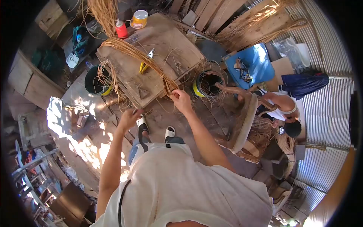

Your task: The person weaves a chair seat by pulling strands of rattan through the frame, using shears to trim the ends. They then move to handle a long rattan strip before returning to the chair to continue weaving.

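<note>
A long bundle of rattan strands (145, 58) lies across the wooden worktable (179, 47), bending down to the table's near corner. There my right hand (181, 100) is closed around the bundle's near end. Lower and to the left, my left hand (129, 119) hangs in front of the table edge with its fingers curled together. Whether a thin strand sits between those fingers is too small to make out. Pliers with yellow handles (144, 67) rest on the tabletop beside the bundle, jaws pointing away from me. Thin loose strands (172, 56) are scattered over the wood.
A red bottle (121, 29) and a yellow-white tub (139, 19) stand at the table's back. Dark buckets (92, 81) flank the table, the right bucket (196, 89) ringed with coiled strands. Further right, a person (283, 106) works beside a wooden chair frame (245, 123) and a blue stool (261, 64).
</note>
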The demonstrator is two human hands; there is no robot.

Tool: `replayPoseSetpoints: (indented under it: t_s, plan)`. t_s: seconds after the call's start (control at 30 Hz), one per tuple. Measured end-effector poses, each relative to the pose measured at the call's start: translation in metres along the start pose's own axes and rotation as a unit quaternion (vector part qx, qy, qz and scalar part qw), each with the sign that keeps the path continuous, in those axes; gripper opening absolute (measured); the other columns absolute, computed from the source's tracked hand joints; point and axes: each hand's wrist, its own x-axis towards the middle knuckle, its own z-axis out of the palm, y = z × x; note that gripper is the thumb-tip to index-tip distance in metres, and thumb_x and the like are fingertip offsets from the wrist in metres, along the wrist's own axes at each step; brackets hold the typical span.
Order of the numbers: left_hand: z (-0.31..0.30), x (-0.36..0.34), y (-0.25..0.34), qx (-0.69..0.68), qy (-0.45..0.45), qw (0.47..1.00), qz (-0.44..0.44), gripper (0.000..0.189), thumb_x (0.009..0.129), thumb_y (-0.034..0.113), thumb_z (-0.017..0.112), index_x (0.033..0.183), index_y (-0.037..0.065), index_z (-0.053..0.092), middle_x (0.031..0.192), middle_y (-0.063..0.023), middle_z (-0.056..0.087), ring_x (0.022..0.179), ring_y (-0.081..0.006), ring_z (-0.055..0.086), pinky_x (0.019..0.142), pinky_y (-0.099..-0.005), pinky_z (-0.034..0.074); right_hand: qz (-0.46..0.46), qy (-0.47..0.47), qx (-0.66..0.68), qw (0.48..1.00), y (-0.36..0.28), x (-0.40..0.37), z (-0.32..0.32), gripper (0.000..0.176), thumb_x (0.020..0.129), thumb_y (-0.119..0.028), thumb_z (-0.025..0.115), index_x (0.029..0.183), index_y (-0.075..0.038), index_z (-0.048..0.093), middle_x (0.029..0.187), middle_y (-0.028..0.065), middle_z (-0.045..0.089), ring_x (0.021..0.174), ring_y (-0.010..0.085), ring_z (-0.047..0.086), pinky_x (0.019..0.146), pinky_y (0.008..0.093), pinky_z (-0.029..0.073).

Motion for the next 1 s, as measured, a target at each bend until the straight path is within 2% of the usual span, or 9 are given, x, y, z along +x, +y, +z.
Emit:
replayPoseSetpoints:
  t_s: [0.1,0.4,0.57,0.63,0.67,0.8,0.83,0.9,1.0]
  plan:
    - [0.041,0.024,0.059,-0.021,0.018,0.998,0.059,0.045,0.093,0.044,0.06,0.107,0.002,0.072,0.078,-0.0119,0.071,0.067,-0.0168,0.065,0.064,-0.0332,0.051,-0.053,-0.008,-0.083,0.995,0.013,0.0,-0.002,0.019,0.086,-0.016,0.07,0.098,-0.001,0.067,0.083,0.0121,0.061,0.075,0.0228,0.062,0.066,0.0336,0.05]
    - [0.109,0.132,0.12,-0.088,0.152,0.975,-0.139,0.061,0.08,0.051,0.069,0.079,-0.01,0.067,0.07,-0.0173,0.066,0.058,-0.0241,0.064,0.054,-0.0388,0.05,-0.029,-0.171,0.175,0.969,0.006,-0.036,-0.054,0.022,0.094,-0.024,0.063,0.102,-0.004,0.061,0.112,0.0041,0.05,0.082,0.0149,0.055,0.067,0.0293,0.048]
    - [0.115,0.159,0.111,-0.074,0.171,0.972,-0.142,0.059,0.08,0.051,0.067,0.082,-0.008,0.07,0.076,-0.0204,0.069,0.073,-0.0296,0.07,0.067,-0.0397,0.054,0.207,-0.177,0.588,0.761,0.061,-0.17,-0.185,0.012,0.095,-0.021,0.058,0.093,-0.01,0.054,0.079,0.0033,0.05,0.072,0.0195,0.051,0.065,0.0341,0.044]
    - [0.118,0.172,0.097,-0.04,0.167,0.974,-0.146,0.06,0.081,0.052,0.066,0.084,-0.008,0.071,0.079,-0.0213,0.07,0.079,-0.031,0.071,0.073,-0.0397,0.055,0.297,-0.044,0.705,0.642,0.109,-0.276,-0.263,0.005,0.092,-0.019,0.054,0.088,-0.016,0.051,0.071,-0.0015,0.034,0.064,0.0168,0.036,0.062,0.031,0.035]
    - [0.121,0.175,0.088,-0.038,0.161,0.976,-0.139,0.061,0.08,0.053,0.065,0.086,-0.007,0.071,0.082,-0.0214,0.071,0.084,-0.0317,0.071,0.078,-0.0394,0.054,0.416,0.073,0.616,0.665,0.121,-0.332,-0.312,0.006,0.089,-0.021,0.054,0.087,-0.015,0.052,0.073,-0.0015,0.036,0.065,0.0176,0.037,0.062,0.0308,0.034]
    - [0.13,0.173,0.079,-0.015,0.139,0.981,-0.138,0.064,0.08,0.057,0.064,0.09,-0.006,0.072,0.088,-0.0201,0.072,0.091,-0.0316,0.071,0.084,-0.0398,0.053,0.256,0.226,0.665,0.664,0.195,-0.655,-0.484,0.017,0.096,-0.017,0.045,0.08,-0.015,0.051,0.073,-0.0008,0.037,0.065,0.0157,0.035,0.057,0.0292,0.031]
    - [0.13,0.167,0.082,-0.01,0.135,0.982,-0.134,0.064,0.08,0.057,0.064,0.09,-0.006,0.072,0.088,-0.0201,0.072,0.091,-0.0316,0.071,0.084,-0.0398,0.053,0.226,0.282,0.786,0.501,0.205,-0.749,-0.524,0.018,0.098,-0.022,0.046,0.095,-0.011,0.059,0.081,0.0052,0.052,0.075,0.0186,0.049,0.061,0.0306,0.042]
    - [0.134,0.147,0.089,-0.009,0.148,0.985,-0.089,0.069,0.08,0.06,0.063,0.091,-0.007,0.071,0.086,-0.0232,0.071,0.092,-0.0342,0.07,0.084,-0.0421,0.053,0.241,0.536,0.645,0.489,0.154,-0.834,-0.555,0.018,0.098,-0.023,0.047,0.101,-0.01,0.058,0.088,0.007,0.053,0.08,0.0199,0.051,0.065,0.0316,0.044]
    - [0.151,0.08,0.124,0.042,0.219,0.972,-0.067,0.071,0.081,0.061,0.063,0.091,-0.008,0.07,0.085,-0.0266,0.07,0.09,-0.0375,0.07,0.083,-0.0433,0.052,0.281,0.692,0.476,0.465,0.098,-0.901,-0.564,0.021,0.099,-0.023,0.048,0.109,-0.008,0.056,0.099,0.0096,0.055,0.088,0.0217,0.053,0.07,0.0331,0.047]
